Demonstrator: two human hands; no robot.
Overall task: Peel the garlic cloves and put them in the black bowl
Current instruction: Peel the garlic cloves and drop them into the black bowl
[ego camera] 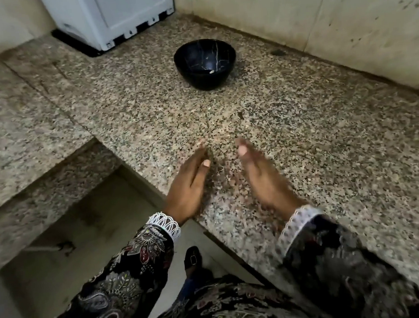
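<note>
Speckled granite counter (315,134) seen from above, meeting a stained pale wall (342,15) at a corner. Black bowl (205,62), white-veined inside, stands upright near the corner, well apart from both hands. One small pale piece, probably a garlic clove (212,71), is seen lying on the bowl's floor. White appliance (112,15) is set at the back left; no writing or brand can be read on it.

Left hand (189,183) is held over the counter's front edge, fingers straight, nothing grasped. Right hand (260,174) is blurred, fingers extended, palm turned inward, nothing held. Both wrists are covered by dark floral sleeves with white lace cuffs (163,223).
</note>
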